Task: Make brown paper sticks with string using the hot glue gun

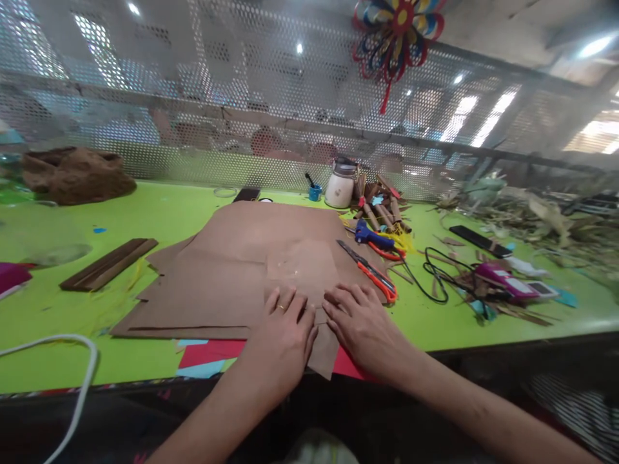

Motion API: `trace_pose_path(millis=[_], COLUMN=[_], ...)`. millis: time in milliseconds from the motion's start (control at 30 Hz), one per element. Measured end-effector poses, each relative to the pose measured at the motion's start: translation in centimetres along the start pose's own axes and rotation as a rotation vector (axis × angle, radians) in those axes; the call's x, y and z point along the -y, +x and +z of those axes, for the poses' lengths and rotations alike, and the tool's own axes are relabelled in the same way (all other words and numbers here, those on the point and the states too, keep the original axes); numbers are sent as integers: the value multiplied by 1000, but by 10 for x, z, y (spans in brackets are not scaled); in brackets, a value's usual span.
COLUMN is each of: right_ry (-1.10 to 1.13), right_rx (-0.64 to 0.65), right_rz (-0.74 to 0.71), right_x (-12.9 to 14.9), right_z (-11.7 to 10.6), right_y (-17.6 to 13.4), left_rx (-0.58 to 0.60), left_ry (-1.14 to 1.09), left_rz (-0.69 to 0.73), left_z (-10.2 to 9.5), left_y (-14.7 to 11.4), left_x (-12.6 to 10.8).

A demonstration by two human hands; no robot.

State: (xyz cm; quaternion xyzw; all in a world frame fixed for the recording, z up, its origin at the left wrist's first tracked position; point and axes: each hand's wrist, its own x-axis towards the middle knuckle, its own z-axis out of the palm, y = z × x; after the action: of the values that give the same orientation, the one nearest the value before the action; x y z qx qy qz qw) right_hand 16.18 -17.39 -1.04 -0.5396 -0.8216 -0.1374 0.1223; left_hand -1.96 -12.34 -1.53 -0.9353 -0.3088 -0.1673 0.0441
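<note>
Under both hands is a small sheet of light brown paper (302, 264), whose lower corner sticks out toward the table's front edge. My left hand (283, 335) wears a ring and rests its bent fingers on the sheet's left part. Just to the right, my right hand (362, 322) lays its slightly spread fingers on the same sheet. A gap separates the two thumbs, with a crease line in the paper between them. Beneath lies a stack of larger brown paper (207, 277). Scissors with orange handles (370, 270) lie on the stack's right side, close to my right hand.
Beyond the scissors are a blue glue gun (374, 236) with a black cable, rolled brown tubes (384, 216) and a white jar (341, 187). A folded brown strip (109, 264) lies left. Red paper (213, 353) pokes out at the front. A magenta device (505, 282) sits right.
</note>
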Motion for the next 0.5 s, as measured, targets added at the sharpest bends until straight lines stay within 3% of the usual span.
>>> trace_pose_path(millis=[200,500], right_ry=[59,81], right_rx=[10,-65], right_rz=[-27,68], right_x=[-3,-7], right_z=[4,6], right_y=[-3,-8], left_rx=[-7,40], left_ry=[-12,-32], left_rz=[8,3], left_z=[1,0], left_y=[0,-1], left_x=[2,2])
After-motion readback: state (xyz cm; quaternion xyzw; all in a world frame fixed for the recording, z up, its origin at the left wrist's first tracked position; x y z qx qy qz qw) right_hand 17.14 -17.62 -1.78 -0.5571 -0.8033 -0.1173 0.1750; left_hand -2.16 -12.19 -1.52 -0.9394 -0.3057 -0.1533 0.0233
